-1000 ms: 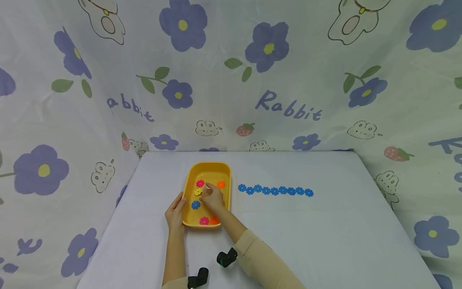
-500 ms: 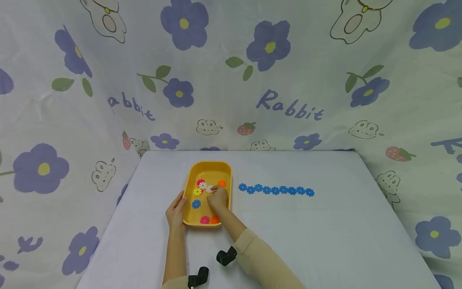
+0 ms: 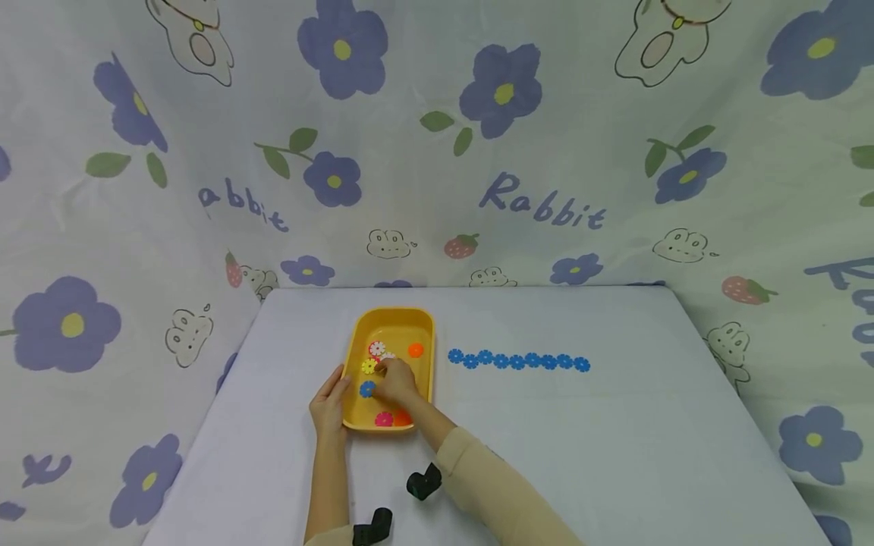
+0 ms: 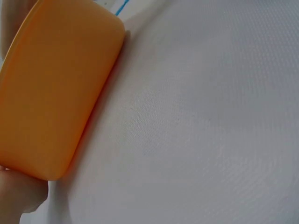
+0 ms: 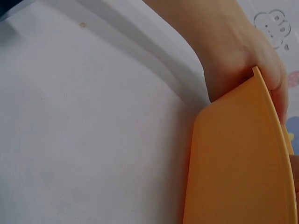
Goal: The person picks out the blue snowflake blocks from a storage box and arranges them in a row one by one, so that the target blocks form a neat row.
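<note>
My left hand [image 3: 329, 403] grips the left side of a yellow tray [image 3: 423, 383], its thumb over the rim. In the right wrist view, the tray's outer wall [image 5: 238, 163] shows, with the left hand [image 5: 247, 51] curled at it. Inside the tray is my right hand [image 3: 399, 381], fingers bent down beside a blue flower-shaped plastic disc [image 3: 367, 389] and a yellow one [image 3: 369, 365]. A white flower disc [image 3: 377, 349] overlaps a pink one behind them; another white one [image 3: 388, 356] shows just past the fingertips. I cannot tell whether the right fingers pinch a disc.
To the tray's right, a wavy chain of blue flower discs [image 3: 517, 362] lies on the white-covered table [image 3: 614, 447]. An orange disc [image 3: 416, 350] lies at the tray's far right; a pink disc [image 3: 384, 418] and orange pieces [image 3: 403, 418] lie at its near end. A printed curtain hangs behind.
White discs have come into view by the right fingers, and one now lies over the pink disc. The right hand went right, then back left toward the blue disc. My left hand kept its hold.
</note>
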The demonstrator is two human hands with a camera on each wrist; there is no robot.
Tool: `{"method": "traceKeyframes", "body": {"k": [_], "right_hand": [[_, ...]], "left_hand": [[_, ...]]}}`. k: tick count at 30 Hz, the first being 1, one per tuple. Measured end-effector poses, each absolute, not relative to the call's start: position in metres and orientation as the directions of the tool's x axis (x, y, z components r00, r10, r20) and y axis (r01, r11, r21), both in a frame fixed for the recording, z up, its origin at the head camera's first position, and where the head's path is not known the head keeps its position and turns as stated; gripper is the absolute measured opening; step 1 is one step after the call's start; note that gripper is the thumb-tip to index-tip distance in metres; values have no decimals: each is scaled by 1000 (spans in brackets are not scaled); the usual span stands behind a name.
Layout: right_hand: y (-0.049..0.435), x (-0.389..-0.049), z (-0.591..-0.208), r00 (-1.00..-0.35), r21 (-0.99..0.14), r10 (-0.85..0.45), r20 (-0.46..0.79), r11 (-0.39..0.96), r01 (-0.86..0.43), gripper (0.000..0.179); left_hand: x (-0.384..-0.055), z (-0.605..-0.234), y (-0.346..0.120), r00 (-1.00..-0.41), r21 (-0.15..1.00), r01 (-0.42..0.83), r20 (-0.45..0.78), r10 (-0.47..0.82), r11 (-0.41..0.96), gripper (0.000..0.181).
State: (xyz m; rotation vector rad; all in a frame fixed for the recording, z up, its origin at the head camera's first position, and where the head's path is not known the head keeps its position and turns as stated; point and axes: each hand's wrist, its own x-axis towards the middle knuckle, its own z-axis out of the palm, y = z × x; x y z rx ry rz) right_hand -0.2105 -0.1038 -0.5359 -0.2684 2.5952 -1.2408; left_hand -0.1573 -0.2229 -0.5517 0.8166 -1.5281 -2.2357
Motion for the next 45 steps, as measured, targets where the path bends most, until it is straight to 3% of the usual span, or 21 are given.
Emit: {"method": "traceKeyframes", "body": {"k": [5, 9, 12, 15, 21, 26, 32, 39, 45], "right_hand": [[-114, -205, -536, -883, -735, -460, -90, 629, -253, 39], [-123, -202, -538, -861, -634, -508, -32, 676, -375, 29], [-126, -201, -540, -867, -618, -498, -16, 687, -383, 25], [-123, -202, -541, -873, -690, -489, 2, 631, -355, 26], [-107, -204, -540, -910, -932, -413, 33, 316, -177, 33], [-90, -207, -533, -918, -973, -381, 106, 151, -175, 38], [-63, -202, -505, -906, -957, -375, 195, 131, -260, 41], [-19, -210, -510, -928, -950, -312, 205, 162, -265, 40], [33, -204, -490, -912, -913, -238, 335, 158, -377, 37]], "left_hand": [[-156, -552, -223, -790, 919, -18, -254, -558, -393, 27], [-156, -551, -222, -803, 900, 22, -244, -544, -436, 28], [-156, -551, -222, -812, 888, 34, -243, -531, -458, 28], [-156, -551, -221, -809, 890, 30, -246, -534, -456, 25], [-156, -553, -221, -810, 905, -8, -255, -527, -426, 27], [-155, -554, -222, -803, 919, -39, -263, -535, -392, 31], [-156, -553, -223, -800, 922, -74, -283, -530, -380, 34], [-156, -551, -222, -797, 919, -90, -297, -526, -384, 37], [-155, -552, -223, -797, 920, -93, -298, -526, -380, 37]]}}
